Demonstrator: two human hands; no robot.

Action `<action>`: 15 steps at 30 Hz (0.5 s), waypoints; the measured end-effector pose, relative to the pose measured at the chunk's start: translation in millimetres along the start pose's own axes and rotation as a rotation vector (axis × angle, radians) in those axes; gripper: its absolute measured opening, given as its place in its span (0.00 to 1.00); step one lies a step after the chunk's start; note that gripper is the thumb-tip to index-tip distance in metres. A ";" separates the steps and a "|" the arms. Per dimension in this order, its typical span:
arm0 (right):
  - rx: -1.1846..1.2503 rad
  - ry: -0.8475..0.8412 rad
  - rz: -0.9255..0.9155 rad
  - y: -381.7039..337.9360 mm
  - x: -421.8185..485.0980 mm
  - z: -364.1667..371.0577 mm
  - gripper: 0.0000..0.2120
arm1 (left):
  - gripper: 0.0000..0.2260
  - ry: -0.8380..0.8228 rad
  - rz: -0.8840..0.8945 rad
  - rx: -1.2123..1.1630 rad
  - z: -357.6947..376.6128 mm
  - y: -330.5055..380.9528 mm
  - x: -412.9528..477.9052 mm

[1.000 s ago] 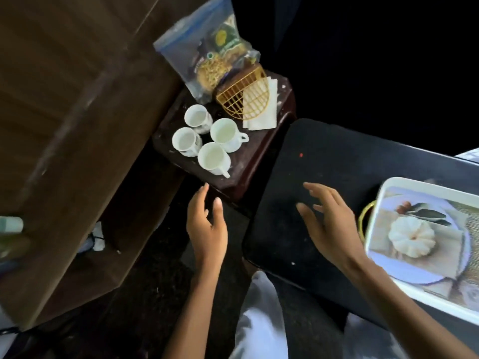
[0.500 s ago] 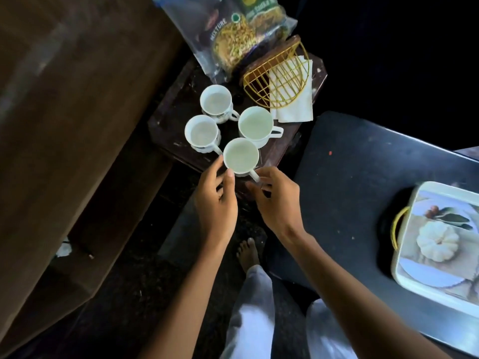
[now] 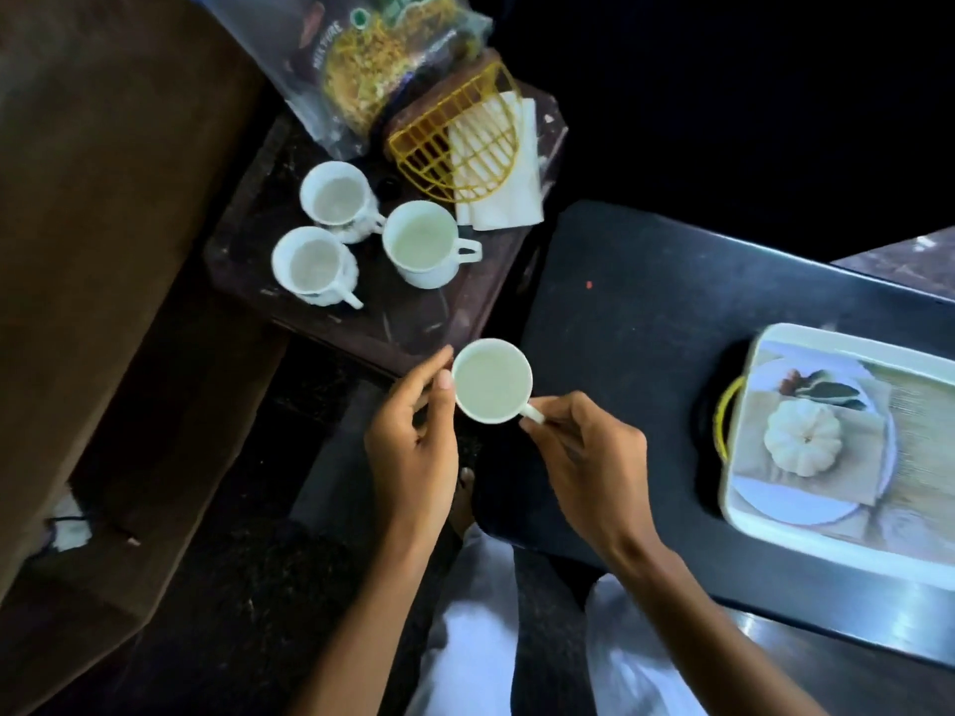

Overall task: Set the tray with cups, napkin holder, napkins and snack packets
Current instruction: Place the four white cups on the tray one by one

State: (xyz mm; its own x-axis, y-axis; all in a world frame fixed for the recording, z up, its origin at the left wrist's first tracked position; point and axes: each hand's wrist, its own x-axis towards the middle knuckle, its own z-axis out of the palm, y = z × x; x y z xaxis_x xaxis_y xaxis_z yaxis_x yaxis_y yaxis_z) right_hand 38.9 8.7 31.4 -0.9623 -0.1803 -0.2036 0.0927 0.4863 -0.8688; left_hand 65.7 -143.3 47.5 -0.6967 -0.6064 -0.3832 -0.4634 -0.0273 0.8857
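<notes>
Bare forearms point(image 3: 687, 612), white trousers point(image 3: 455, 643).

Four cups point(image 3: 493, 380) point(image 3: 338, 196) point(image 3: 315, 266) point(image 3: 421, 242), one napkin holder point(image 3: 465, 147), one tray point(image 3: 827, 335).

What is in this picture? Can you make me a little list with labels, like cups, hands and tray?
held cup: white, up in the air between both hands
right hand: pinches the held cup's handle
left hand: fingertips touch the held cup's side
other cups: three, white, on the small brown table
napkin holder: yellow, lying partly over the napkins
snack packets: behind the napkin holder
tray: on the black table, no cups on it yet
</notes>
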 end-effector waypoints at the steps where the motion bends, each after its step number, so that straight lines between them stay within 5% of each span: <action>1: -0.015 0.011 0.003 6.3 -8.6 -15.9 0.14 | 0.11 -0.035 -0.001 0.017 9.2 -0.1 -10.7; 15: -0.262 0.220 0.150 151.9 -84.2 -223.3 0.07 | 0.03 -0.277 -0.028 0.181 221.2 -36.1 -157.2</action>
State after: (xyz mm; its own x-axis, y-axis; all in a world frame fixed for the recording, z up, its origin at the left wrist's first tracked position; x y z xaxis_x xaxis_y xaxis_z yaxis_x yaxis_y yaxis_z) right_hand 76.9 288.7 17.4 -0.9775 0.0843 -0.1931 0.1959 0.7011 -0.6856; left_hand 70.8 128.8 17.8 -0.7934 -0.3672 -0.4854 -0.5569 0.1164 0.8224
